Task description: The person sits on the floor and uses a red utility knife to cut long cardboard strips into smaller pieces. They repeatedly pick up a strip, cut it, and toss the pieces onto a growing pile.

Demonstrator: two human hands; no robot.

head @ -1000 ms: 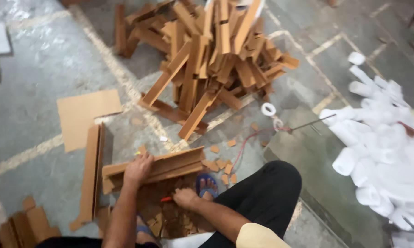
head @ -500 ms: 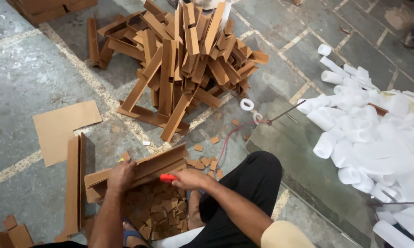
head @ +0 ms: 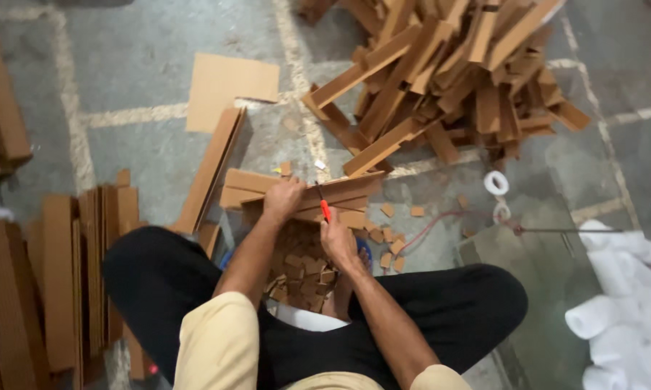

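I sit on the floor with a stack of brown cardboard angle strips (head: pixel 351 189) lying crosswise in front of my knees. My left hand (head: pixel 283 199) presses down on top of the stack near its middle. My right hand (head: pixel 337 240) grips a small cutter with a red handle (head: pixel 325 210), its tip against the strips just right of my left hand. Below my hands lies a heap of small cut cardboard pieces (head: pixel 303 266) between my legs.
A large loose pile of cardboard strips (head: pixel 448 79) lies at the upper right. A flat cardboard sheet (head: pixel 230 85) and one long strip (head: pixel 211 167) lie to the upper left. Stacked strips (head: pixel 58 282) stand at my left. White rolls (head: pixel 621 318) and tape rings (head: pixel 496 183) lie at the right.
The view has swung right and down, so the big pile has shifted. My right hand has moved the cutter up onto the strips beside my left hand.
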